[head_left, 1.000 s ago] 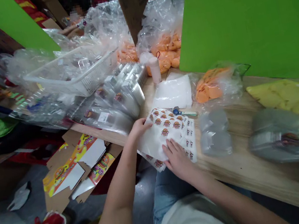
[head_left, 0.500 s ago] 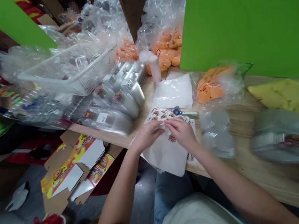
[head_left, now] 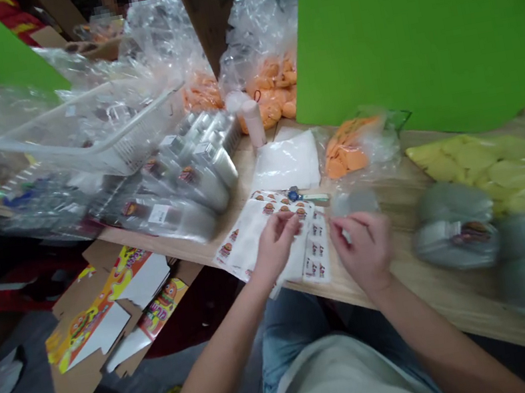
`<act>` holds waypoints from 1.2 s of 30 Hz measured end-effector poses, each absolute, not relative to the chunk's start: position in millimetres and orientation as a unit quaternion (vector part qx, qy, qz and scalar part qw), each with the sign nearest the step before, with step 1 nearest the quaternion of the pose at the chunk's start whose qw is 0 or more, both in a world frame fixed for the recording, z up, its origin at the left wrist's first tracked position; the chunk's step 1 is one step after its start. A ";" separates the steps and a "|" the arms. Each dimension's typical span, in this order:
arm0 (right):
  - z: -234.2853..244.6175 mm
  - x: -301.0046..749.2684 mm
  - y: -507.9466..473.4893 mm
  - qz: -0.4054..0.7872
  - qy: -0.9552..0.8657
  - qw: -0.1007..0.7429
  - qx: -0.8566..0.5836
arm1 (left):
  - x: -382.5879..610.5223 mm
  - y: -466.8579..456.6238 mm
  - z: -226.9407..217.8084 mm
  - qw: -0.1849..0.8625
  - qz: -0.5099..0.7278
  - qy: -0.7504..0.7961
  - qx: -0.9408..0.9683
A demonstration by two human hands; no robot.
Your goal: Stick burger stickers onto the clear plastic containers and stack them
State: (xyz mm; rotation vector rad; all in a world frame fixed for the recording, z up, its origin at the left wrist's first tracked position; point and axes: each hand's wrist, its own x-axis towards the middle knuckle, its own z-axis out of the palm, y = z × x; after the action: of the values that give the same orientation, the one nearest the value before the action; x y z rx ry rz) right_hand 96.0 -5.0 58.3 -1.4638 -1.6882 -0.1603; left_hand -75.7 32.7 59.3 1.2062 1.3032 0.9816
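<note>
My left hand [head_left: 277, 245] hovers over sheets of burger stickers [head_left: 247, 226], its fingers curled and thumb close to the fingertips. Anything between them is too small to make out. Right of the sheets my right hand [head_left: 367, 249] is closed in a pinch, and what it may hold is hidden. Just behind that hand lies a clear plastic container [head_left: 355, 200], partly covered by it. A narrow strip of stickers with printed lettering [head_left: 315, 251] lies along the right side of the sheets. Behind the sheets rests a blue-faced watch [head_left: 294, 195] with a pale strap.
At the left stand stacked clear containers [head_left: 185, 217] and a white basket [head_left: 123, 156] of plastic packs. A pink bottle [head_left: 254, 123], a white plastic packet [head_left: 287, 161] and bagged orange pieces [head_left: 353, 150] are behind. Bagged yellow pieces [head_left: 491, 169] and labelled containers [head_left: 457, 233] lie right.
My hands have moved apart, the right one going right toward the clear container. The raised sticker sheet now lies flatter on the table. The view has shifted to the right.
</note>
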 end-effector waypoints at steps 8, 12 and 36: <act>77.4 143.2 -48.1 0.307 -0.624 0.429 -0.577 | -20.1 -9.9 91.6 0.725 0.345 0.439 0.405; 83.5 173.3 -33.9 0.415 -0.530 0.419 -0.610 | -7.2 -16.3 78.7 0.663 0.324 0.454 0.500; 54.8 184.6 -6.4 0.420 -0.494 0.374 -0.663 | 4.4 -1.1 15.0 0.345 0.351 0.337 0.803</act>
State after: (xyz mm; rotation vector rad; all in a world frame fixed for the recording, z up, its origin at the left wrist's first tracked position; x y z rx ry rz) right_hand 184.6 -6.4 54.8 -1.6986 -1.2653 1.0756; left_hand 4.4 -1.1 15.0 2.0838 0.8747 0.9123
